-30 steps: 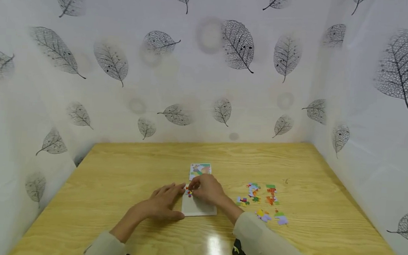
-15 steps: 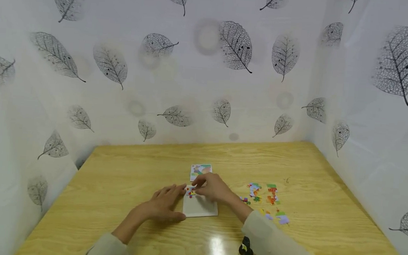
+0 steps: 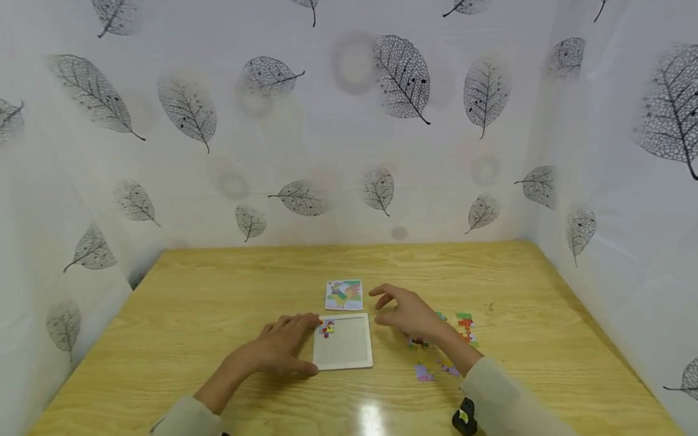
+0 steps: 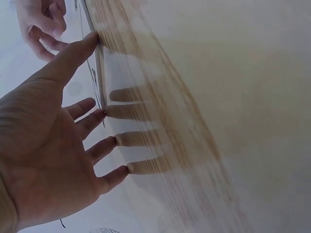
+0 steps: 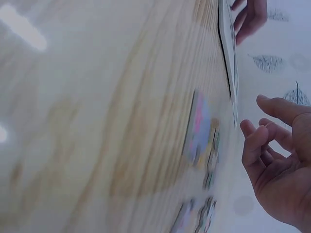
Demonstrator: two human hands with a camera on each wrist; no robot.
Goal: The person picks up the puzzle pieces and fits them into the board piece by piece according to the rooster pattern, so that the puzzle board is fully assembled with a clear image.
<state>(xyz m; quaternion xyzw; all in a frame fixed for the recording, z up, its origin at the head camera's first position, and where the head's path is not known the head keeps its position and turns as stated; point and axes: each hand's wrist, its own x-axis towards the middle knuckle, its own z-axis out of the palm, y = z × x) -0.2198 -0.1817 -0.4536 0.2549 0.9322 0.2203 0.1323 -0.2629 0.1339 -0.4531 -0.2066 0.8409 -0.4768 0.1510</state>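
A white puzzle tray (image 3: 344, 354) lies on the table, with a few joined jigsaw pieces (image 3: 328, 327) in its far left corner. My left hand (image 3: 284, 345) rests along the tray's left edge, its fingers spread; in the left wrist view the thumb (image 4: 90, 41) touches the tray's rim. My right hand (image 3: 410, 314) hovers to the right of the tray, beside loose puzzle pieces (image 3: 425, 372) and partly covering others. In the right wrist view its fingers are loosely bent, the thumb is apart from them, and nothing is held.
Behind the tray lies a small picture card (image 3: 344, 295) of an animal. Farther right are more puzzle pieces (image 3: 466, 326), orange and green. Black wrist devices (image 3: 465, 419) hang under the sleeves. Leaf-patterned curtains (image 3: 325, 128) close off the table's back and sides.
My right hand has left the pieces in the tray's corner and moved right toward the loose pieces. The corner pieces stay in the tray. My left hand has stayed at the tray's edge.
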